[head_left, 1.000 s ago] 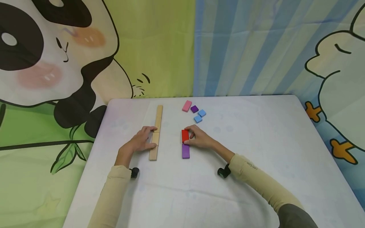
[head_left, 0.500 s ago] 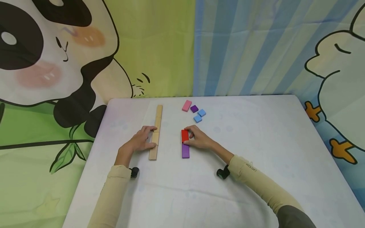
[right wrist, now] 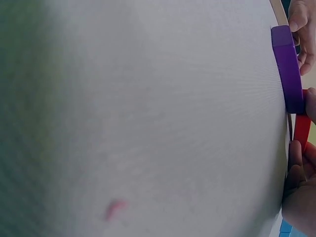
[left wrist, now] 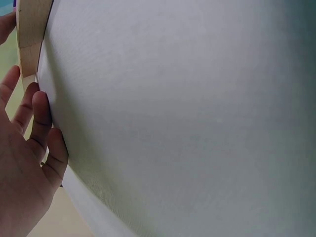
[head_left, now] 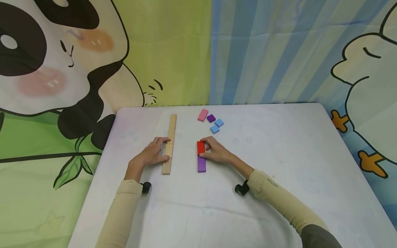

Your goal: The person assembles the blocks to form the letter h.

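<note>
Light wooden blocks [head_left: 169, 150] lie end to end in a long row on the left half of the table. My left hand [head_left: 152, 151] touches the row's near-left side, thumb and forefinger spread along it. In the left wrist view the left hand's fingers [left wrist: 42, 111] are spread beside the wooden row [left wrist: 30, 29]. To the right, a red block [head_left: 201, 147] and a purple block [head_left: 201, 164] lie end to end in line. My right hand [head_left: 217, 150] holds the red block between thumb and forefinger, the thumb right at the seam with the purple one [right wrist: 289, 74].
Behind the red block lie a pink block [head_left: 203, 115], a small dark purple block [head_left: 211, 118] and two small light blue blocks [head_left: 219, 123]. All rest on a white-covered table [head_left: 273, 144]. A printed cartoon curtain [head_left: 180, 51] hangs along its back edge.
</note>
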Demonstrator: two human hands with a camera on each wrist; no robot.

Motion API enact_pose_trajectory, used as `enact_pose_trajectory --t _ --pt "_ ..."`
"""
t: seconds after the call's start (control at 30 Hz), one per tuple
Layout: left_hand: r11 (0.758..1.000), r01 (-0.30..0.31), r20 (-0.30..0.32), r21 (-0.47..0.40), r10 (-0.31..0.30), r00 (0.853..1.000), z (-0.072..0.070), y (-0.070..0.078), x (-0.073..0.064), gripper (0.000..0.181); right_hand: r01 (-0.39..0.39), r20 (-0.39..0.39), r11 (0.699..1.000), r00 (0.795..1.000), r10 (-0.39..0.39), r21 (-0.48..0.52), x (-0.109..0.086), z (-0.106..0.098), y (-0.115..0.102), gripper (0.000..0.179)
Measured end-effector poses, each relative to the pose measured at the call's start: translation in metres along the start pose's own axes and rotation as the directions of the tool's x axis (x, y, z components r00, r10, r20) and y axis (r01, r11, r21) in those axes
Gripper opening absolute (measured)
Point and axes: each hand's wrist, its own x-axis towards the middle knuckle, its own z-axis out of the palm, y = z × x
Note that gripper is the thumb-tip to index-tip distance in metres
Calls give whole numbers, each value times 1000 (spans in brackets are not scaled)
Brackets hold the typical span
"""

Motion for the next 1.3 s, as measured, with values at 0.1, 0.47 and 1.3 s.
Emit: enact_pose_trajectory --t 0.1,0.47,1.3 --pt "1000 -5 -3 1 5 1000 0 0 0 72 -6 3 1000 1000 6 1 -1 0 0 63" --pt "1000 -1 8 -3 1 1000 0 -1 2 74 -17 3 1000 1000 17 10 -2 -1 -3 63" --pt "1000 28 21 -10 -28 999 -1 1 1 75 -6 14 1000 1000 6 15 -1 1 0 64"
